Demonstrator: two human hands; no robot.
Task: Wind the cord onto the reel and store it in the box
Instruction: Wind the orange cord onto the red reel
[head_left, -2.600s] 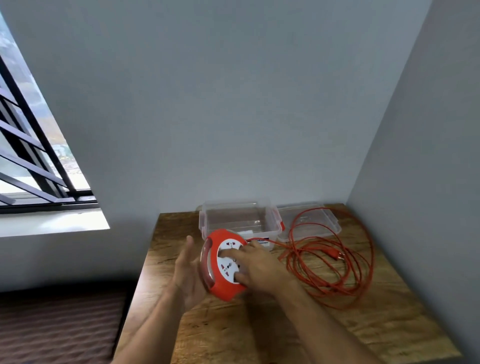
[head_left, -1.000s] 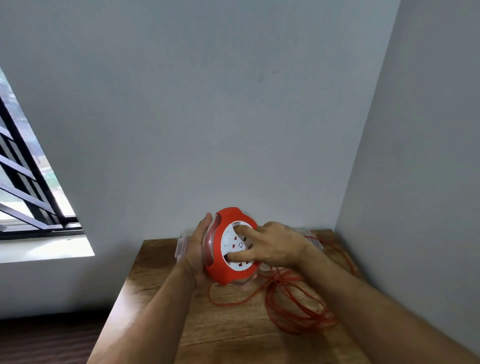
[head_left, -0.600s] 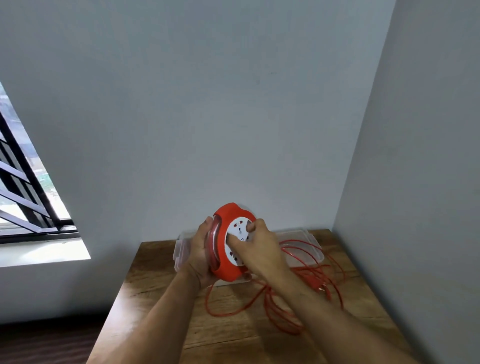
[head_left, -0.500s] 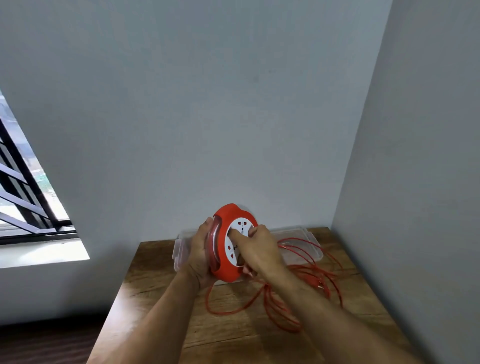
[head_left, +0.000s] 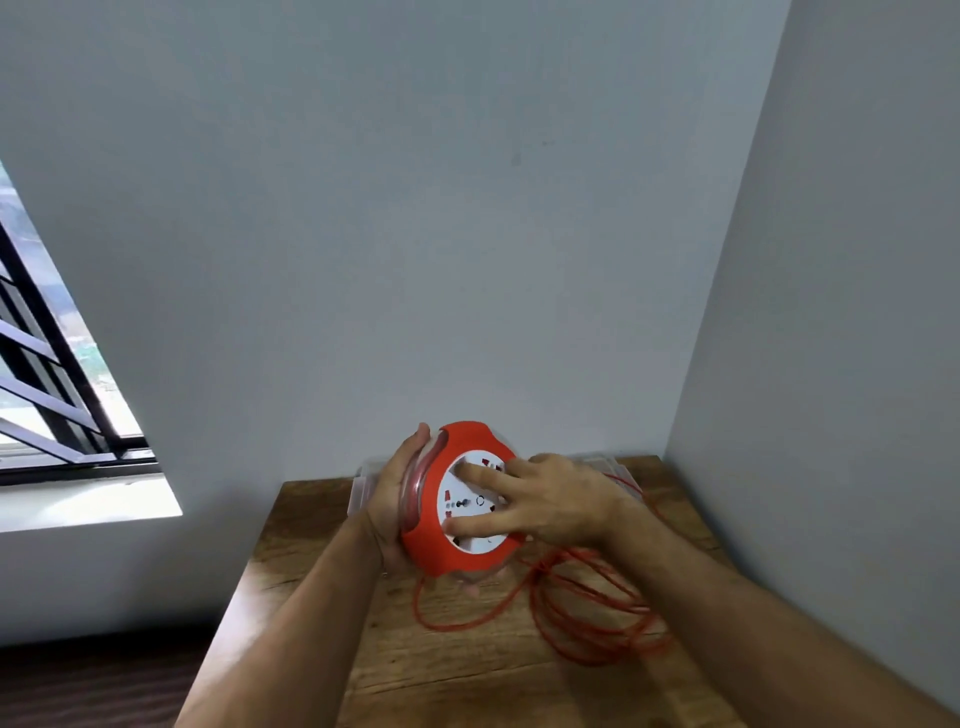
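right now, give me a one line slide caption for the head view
Left hand grips the red reel, right hand on its white face, loose cord on the table.

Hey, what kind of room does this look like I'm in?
Probably a plain room in a home or small office. A wooden table sits in a corner of bare grey walls, and a window with dark bars is on the left. Nothing else shows.
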